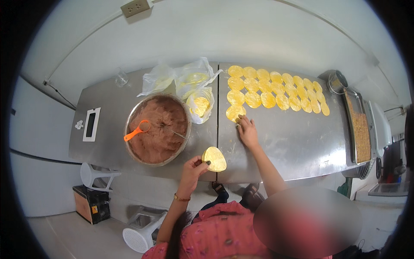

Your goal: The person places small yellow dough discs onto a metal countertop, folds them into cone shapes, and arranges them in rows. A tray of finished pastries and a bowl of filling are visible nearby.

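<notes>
While a person (222,231) in a pink patterned top stands at its near edge, a long metal table (297,142) runs beside a pale wall (258,34), taken here as twelve o'clock. Three rows of yellow rounds (268,100) lie flat on it, toward one and two o'clock from the right hand (248,131). Between ten and eleven o'clock from the left hand (192,171) stands a wide metal bowl (155,164), heaped with a brown mixture (157,151). Well apart, at three o'clock from the right hand, a tray (351,129) carries a tan, grainy layer (361,136). Crumpled plastic bags (157,80) sit just beside the bowl, around one o'clock of it, one of them opened on more yellow discs (201,105).

Near the table's front edge, the fingers of the left hand grip what looks to me like a small stack (215,159) of such rounds, thumb on top. The right hand's fingertips touch a lone round (235,113) at six o'clock of the first column; whether they pinch its edge, I cannot tell. Resting in the bowl, an orange scoop (132,135) points its handle toward eight o'clock.
</notes>
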`<action>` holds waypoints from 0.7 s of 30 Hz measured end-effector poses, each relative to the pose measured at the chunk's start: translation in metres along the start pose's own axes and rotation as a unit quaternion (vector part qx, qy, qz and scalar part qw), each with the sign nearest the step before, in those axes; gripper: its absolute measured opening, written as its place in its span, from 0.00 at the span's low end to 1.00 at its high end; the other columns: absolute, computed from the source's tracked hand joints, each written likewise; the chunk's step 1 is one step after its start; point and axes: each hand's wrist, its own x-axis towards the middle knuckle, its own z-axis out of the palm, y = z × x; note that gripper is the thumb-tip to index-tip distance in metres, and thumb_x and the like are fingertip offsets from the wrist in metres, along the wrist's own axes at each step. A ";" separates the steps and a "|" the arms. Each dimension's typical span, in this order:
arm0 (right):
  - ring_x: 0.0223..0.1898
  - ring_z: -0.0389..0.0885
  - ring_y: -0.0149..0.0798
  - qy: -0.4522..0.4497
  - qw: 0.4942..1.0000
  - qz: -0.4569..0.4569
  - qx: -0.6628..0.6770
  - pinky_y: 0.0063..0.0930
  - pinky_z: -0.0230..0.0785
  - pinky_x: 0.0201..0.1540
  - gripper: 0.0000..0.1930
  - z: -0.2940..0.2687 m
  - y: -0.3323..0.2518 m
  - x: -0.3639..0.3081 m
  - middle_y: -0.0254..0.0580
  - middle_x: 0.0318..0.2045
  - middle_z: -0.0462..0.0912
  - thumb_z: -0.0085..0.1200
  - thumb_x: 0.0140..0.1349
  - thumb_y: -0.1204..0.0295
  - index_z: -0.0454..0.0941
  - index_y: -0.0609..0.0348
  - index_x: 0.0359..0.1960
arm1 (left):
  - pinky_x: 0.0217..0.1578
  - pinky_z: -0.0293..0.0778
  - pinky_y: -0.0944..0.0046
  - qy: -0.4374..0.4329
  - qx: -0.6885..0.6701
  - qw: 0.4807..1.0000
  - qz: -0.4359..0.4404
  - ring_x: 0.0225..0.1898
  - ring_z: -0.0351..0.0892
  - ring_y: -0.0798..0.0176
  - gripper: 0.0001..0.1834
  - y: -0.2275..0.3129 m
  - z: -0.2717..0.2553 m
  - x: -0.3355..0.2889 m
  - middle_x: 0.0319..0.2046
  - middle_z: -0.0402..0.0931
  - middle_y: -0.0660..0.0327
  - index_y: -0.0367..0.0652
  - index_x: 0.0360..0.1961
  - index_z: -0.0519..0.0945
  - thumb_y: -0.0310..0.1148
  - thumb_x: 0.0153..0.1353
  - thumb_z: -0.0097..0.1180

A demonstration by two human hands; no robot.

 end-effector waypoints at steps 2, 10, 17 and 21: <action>0.57 0.67 0.47 0.001 1.000 0.008 0.015 0.52 0.52 0.62 0.12 -0.002 0.002 0.003 0.40 0.53 0.72 0.50 0.56 0.73 0.74 0.55 0.43 | 0.34 0.69 0.78 -0.014 0.004 1.000 -0.003 0.31 0.71 0.78 0.07 0.000 -0.002 0.007 0.29 0.73 0.69 0.38 0.36 0.77 0.25 0.55 0.56; 0.54 0.70 0.48 0.075 0.997 0.008 0.007 0.50 0.55 0.60 0.12 0.001 0.007 0.017 0.39 0.47 0.77 0.50 0.53 0.79 0.76 0.58 0.40 | 0.35 0.70 0.77 -0.022 -0.002 1.000 -0.005 0.31 0.71 0.78 0.06 -0.001 -0.006 0.006 0.29 0.72 0.69 0.38 0.35 0.77 0.25 0.56 0.56; 0.50 0.73 0.46 0.065 0.997 -0.042 0.005 0.43 0.60 0.56 0.13 -0.012 0.018 0.032 0.39 0.43 0.78 0.50 0.50 0.80 0.79 0.56 0.38 | 0.36 0.72 0.74 -0.005 -0.013 1.000 0.003 0.34 0.74 0.74 0.07 -0.007 -0.011 -0.004 0.33 0.75 0.65 0.35 0.38 0.75 0.22 0.57 0.51; 0.47 0.73 0.45 0.071 0.996 -0.044 -0.014 0.37 0.65 0.52 0.12 -0.009 0.011 0.026 0.37 0.42 0.79 0.54 0.49 0.77 0.79 0.55 0.37 | 0.37 0.72 0.75 0.004 -0.017 1.000 0.008 0.34 0.74 0.75 0.08 -0.010 -0.004 -0.010 0.33 0.75 0.66 0.37 0.38 0.76 0.22 0.56 0.52</action>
